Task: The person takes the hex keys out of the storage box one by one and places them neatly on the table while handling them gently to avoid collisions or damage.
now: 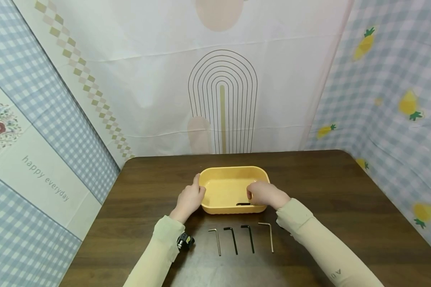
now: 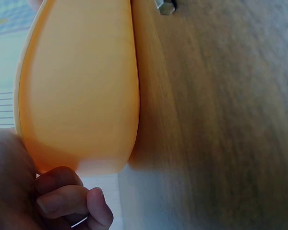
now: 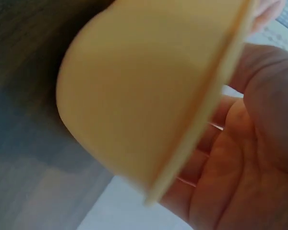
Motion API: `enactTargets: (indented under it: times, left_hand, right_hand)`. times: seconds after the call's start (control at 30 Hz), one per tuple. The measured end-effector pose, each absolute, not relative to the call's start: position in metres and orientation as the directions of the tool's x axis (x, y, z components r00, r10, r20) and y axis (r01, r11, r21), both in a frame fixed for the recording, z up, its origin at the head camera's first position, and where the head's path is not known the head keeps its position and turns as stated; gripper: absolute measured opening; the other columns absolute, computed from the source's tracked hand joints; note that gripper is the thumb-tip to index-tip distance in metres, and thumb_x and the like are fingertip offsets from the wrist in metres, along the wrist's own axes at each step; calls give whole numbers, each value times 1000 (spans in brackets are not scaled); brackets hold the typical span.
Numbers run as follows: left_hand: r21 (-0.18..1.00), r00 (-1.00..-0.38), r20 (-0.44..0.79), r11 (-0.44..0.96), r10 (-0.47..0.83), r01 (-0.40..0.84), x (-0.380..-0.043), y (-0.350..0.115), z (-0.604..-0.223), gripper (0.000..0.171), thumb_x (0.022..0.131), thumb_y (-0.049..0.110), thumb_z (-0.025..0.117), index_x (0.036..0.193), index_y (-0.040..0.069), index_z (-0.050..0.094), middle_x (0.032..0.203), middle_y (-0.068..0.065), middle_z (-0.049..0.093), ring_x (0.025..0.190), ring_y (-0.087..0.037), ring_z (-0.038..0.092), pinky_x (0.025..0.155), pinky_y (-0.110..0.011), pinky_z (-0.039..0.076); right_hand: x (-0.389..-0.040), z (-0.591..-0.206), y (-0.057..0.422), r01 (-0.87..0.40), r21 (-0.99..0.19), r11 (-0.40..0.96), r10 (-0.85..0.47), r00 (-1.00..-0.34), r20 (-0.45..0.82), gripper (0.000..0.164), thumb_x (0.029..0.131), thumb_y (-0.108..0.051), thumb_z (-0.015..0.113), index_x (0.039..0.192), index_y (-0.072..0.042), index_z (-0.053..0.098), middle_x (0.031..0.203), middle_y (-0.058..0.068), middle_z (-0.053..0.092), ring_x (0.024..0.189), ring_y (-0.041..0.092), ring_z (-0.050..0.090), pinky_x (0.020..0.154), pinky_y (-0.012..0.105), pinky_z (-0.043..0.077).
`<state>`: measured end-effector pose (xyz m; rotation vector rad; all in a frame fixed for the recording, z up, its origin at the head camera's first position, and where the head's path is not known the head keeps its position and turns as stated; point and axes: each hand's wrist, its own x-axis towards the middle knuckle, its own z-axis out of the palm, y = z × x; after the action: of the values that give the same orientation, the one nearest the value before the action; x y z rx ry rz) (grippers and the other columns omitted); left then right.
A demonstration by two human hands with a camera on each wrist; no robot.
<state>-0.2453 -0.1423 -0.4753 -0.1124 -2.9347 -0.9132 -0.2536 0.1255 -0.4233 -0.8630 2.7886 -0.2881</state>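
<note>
A yellow oblong tray (image 1: 233, 210) stands on the table. At its left end my left hand (image 1: 190, 199) holds the rim, index finger stretched along it and the other fingers curled, as the left wrist view shows. My right hand (image 1: 265, 194) reaches over the right front corner into the tray. Its fingers bend down over one end of a black hex key (image 1: 243, 204), which lies along the inside of the front wall. The tray wall (image 3: 139, 86) hides the right fingertips in the right wrist view, so I cannot tell whether they pinch the key.
In front of the tray several L-shaped hex keys lie side by side: a silvery one (image 1: 217, 242), black ones (image 1: 234, 241) and a brassy one (image 1: 271, 239) at the right. The dark wooden table (image 1: 158, 167) ends at a hanging cloth (image 1: 158, 99) behind.
</note>
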Motion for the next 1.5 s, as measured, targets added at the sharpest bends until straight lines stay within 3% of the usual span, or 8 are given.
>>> enactTargets:
  times: [0.17,0.7,1.27,1.5]
  left_hand:
    - [562,-993,99,820,59,105,-246,-140,-477,58,102,20,45,156,1,31,56,-3,47,43,-17,41,43,-31,32]
    - [557,-994,86,824,66,103,-245,-135,-477,59,103,20,46,157,2,30,57,-2,47,43,-17,41,43,-31,32]
    - [544,-993,99,832,60,105,-246,-137,-477,58,103,20,46,156,1,31,59,-4,49,45,-18,43,45,-32,34]
    - [539,-992,108,835,58,108,-246,-137,-476,58,103,20,46,155,1,32,59,-4,49,45,-19,44,45,-33,34]
  right_hand:
    - [-262,-434,123,-523,-248,816,-573,-790,-220,17,81,3,64,75,-13,63,77,-2,59,71,15,51,68,32,45]
    - [-269,-445,115,-489,-291,822,-563,-775,-288,34,85,3,55,58,-15,45,55,-3,37,54,12,33,54,27,28]
    - [-276,-450,118,-495,-370,786,-593,-773,-227,30,85,-4,64,61,-15,49,57,-5,42,52,10,38,55,26,32]
    - [-277,-452,120,-435,-408,802,-550,-805,-222,27,83,-4,65,61,-14,53,55,-5,44,50,10,39,53,27,33]
